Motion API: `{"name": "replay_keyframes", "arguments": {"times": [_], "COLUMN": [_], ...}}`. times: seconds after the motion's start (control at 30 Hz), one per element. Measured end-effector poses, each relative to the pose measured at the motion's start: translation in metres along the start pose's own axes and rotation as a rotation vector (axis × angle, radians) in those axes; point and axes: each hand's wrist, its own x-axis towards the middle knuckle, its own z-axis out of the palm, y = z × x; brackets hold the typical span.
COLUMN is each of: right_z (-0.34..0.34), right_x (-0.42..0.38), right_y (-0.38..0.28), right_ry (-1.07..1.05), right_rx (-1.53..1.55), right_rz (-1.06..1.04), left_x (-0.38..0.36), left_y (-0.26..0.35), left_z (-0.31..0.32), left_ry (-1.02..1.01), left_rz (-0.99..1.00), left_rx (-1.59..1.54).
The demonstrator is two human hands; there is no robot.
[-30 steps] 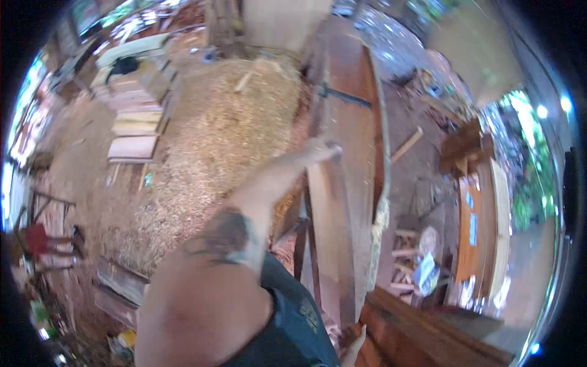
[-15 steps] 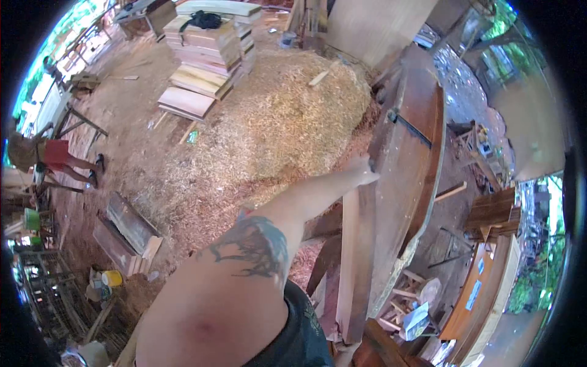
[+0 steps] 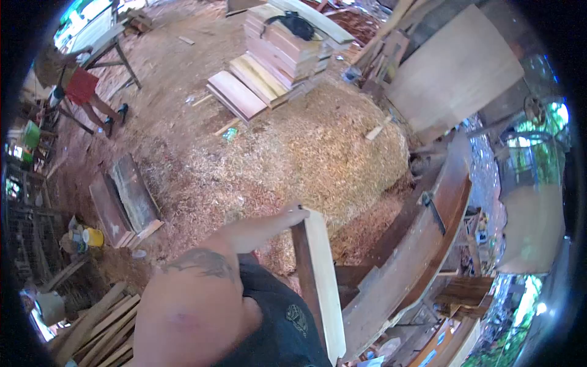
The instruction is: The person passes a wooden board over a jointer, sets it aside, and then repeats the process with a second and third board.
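My left hand (image 3: 295, 215) is closed around the far end of a wooden board (image 3: 325, 287), with my arm stretched out from the lower left. The board has a pale face and a darker brown side. It runs from my hand down toward the bottom edge, close beside my dark sleeveless top; its near end is cut off by the frame. To its right stands a long, worn wooden bench (image 3: 397, 263) with a dark metal bar (image 3: 434, 214) across it. My right hand is out of view.
A heap of wood shavings (image 3: 330, 147) covers the ground ahead. Behind it rises a board stack (image 3: 281, 49) with a black bag on top. Two thick planks (image 3: 134, 196) lie at left, near a yellow bucket (image 3: 93, 237). Another person (image 3: 82, 85) stands at a table upper left.
My left hand and the board have swung left, away from the long bench. The whole view has turned, so the stack and shavings appear farther right.
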Motion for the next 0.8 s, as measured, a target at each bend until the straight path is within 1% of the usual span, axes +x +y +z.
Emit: {"name": "replay_keyframes", "arguments": {"times": [0.07, 0.13, 0.23, 0.33, 0.37, 0.4, 0.43, 0.47, 0.5, 0.53, 0.6, 0.63, 0.7, 0.73, 0.8], "right_z": [0.046, 0.095, 0.164, 0.235, 0.261, 0.288, 0.316, 0.348, 0.399, 0.346, 0.402, 0.449, 0.541, 0.570, 0.590], "right_x": [0.004, 0.013, 0.022, 0.039, 0.045, 0.052, 0.062, 0.067, 0.051, 0.165, 0.171, 0.159, 0.117, 0.109, 0.142], "right_y": [-0.005, -0.012, -0.016, -0.028, -0.031, -0.033, -0.034, -0.035, -0.038, -0.041, -0.067, -0.078, -0.097, -0.100, -0.105], "right_ry": [-0.024, -0.061, -0.125, -0.249, -0.304, -0.367, -0.437, -0.457, -0.337, -0.330, -0.303, -0.290, -0.241, -0.214, -0.253], "right_rx": [-0.054, -0.118, -0.192, -0.245, -0.262, -0.284, -0.305, -0.320, -0.318, -0.356, -0.351, -0.347, -0.446, -0.494, -0.482], "right_rz": [0.013, 0.026, 0.040, 0.028, 0.021, 0.010, -0.013, -0.033, -0.145, -0.169, -0.046, 0.019, 0.005, 0.000, 0.063], "left_x": [0.018, 0.040, 0.035, 0.053, 0.056, 0.052, 0.045, 0.030, 0.021, 0.013, 0.005, 0.002, -0.016, -0.021, -0.016], "left_y": [-0.042, -0.089, -0.116, -0.172, -0.193, -0.205, -0.218, -0.219, -0.230, -0.244, -0.277, -0.289, -0.295, -0.298, -0.316], "left_z": [-0.063, -0.129, -0.241, -0.328, -0.357, -0.384, -0.407, -0.434, -0.454, -0.470, -0.488, -0.495, -0.510, -0.516, -0.527], "left_ry": [0.100, 0.132, 0.303, 0.492, 0.536, 0.573, 0.620, 0.664, 0.703, 0.747, 0.835, 0.879, 0.885, 0.884, 0.935], "left_rz": [-0.031, -0.126, -0.276, -0.320, -0.308, -0.297, -0.314, -0.329, -0.309, -0.290, -0.418, -0.483, -0.469, -0.462, -0.477], "left_rx": [-0.047, -0.166, -0.193, -0.193, -0.275, -0.354, -0.360, -0.364, -0.382, -0.402, -0.416, -0.419, -0.629, -0.731, -0.757]}}
